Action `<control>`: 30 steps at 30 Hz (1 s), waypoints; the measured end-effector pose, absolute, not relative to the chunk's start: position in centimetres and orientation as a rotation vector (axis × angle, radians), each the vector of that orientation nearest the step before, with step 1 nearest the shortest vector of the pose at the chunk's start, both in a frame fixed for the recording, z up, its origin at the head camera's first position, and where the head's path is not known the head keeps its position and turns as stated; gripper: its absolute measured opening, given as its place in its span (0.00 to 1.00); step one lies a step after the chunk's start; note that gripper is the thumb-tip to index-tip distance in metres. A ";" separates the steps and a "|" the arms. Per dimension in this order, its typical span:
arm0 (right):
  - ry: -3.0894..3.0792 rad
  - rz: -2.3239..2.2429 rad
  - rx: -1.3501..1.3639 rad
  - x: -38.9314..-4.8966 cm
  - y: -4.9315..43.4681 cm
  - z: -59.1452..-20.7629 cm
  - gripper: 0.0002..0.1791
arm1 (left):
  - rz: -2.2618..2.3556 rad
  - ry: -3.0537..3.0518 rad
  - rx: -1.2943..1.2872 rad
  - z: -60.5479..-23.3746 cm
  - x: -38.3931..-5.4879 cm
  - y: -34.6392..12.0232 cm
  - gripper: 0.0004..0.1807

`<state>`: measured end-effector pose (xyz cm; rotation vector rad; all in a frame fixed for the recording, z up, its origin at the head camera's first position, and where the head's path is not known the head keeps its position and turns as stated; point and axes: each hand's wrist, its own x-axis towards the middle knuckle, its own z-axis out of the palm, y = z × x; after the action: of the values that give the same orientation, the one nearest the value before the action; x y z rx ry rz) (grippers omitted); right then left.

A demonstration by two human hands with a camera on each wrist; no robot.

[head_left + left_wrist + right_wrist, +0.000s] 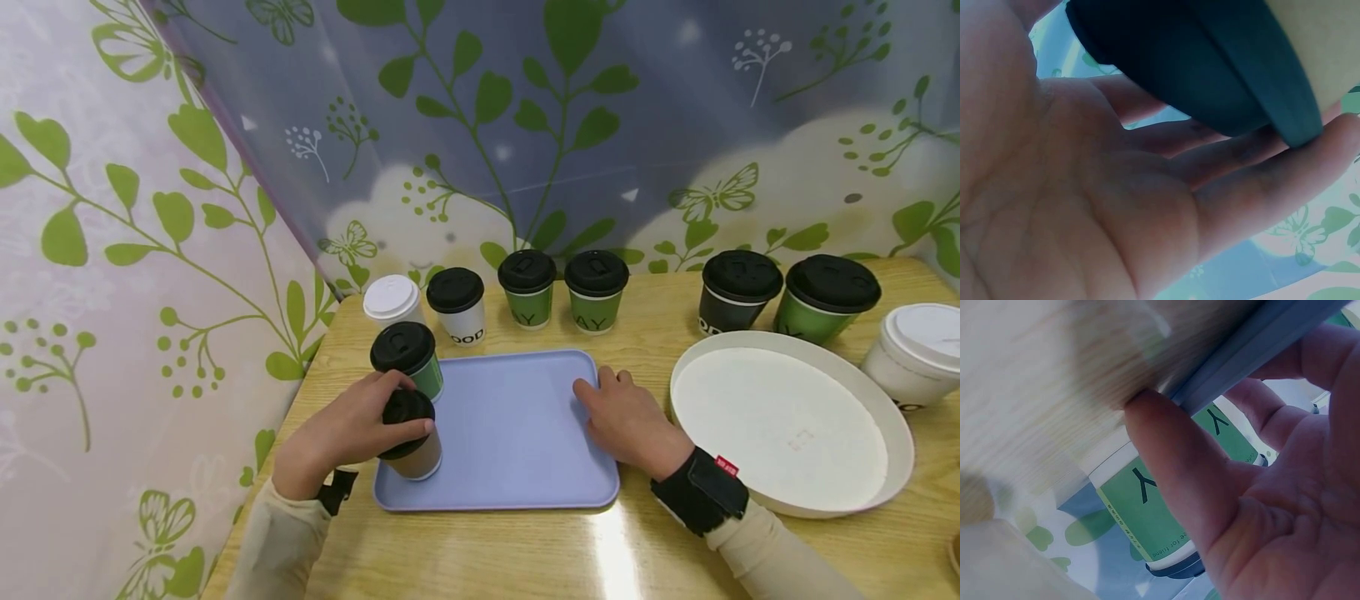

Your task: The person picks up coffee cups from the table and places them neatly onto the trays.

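A pale-blue tray [517, 433] lies on the wooden table. My left hand [348, 421] grips the black lid of a brown paper cup [422, 461] from above, at the tray's front left corner. In the left wrist view, the fingers curve round that dark lid [1197, 56]. Just behind it a green cup with a black lid [427, 373] stands at the back left of the tray. My right hand [626, 417] holds the tray's right edge. Close up, the right wrist view shows the tray rim [1241, 369] between its fingers, one fingertip against the table.
Behind the tray stand a white-lidded cup [392, 302], a white cup with a black lid [462, 323] and two green cups [531, 307]. A round white tray [780, 425] lies to the right, with a black cup [723, 312], a green cup [810, 321] and a white cup [907, 367] round it.
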<state>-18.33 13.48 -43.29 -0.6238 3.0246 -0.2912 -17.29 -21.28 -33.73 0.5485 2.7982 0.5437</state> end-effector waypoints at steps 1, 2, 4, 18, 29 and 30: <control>3.023 -0.292 -0.622 -18.3 13.5 -43.3 0.13 | 0.543 2.799 0.542 -33.8 -17.3 -21.3 0.32; 3.022 -0.293 -0.621 -18.3 13.5 -43.2 0.13 | 0.543 2.802 0.540 -33.8 -17.3 -21.3 0.32; 3.021 -0.293 -0.620 -18.3 13.4 -43.2 0.13 | 0.543 2.804 0.544 -33.8 -17.3 -21.4 0.33; 3.010 -0.284 -0.607 -18.3 13.4 -43.0 0.13 | 0.572 2.771 0.553 -33.5 -17.0 -21.4 0.38; 3.011 -0.295 -0.616 -18.2 13.4 -43.0 0.14 | 0.572 2.761 0.535 -33.4 -16.8 -21.3 0.38; 3.011 -0.296 -0.615 -18.2 13.4 -43.0 0.14 | 0.570 2.760 0.534 -33.4 -16.8 -21.2 0.39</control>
<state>-18.19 13.43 -42.99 -0.6149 3.0109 -0.2958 -16.81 -21.25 -33.42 0.5337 2.7603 0.5699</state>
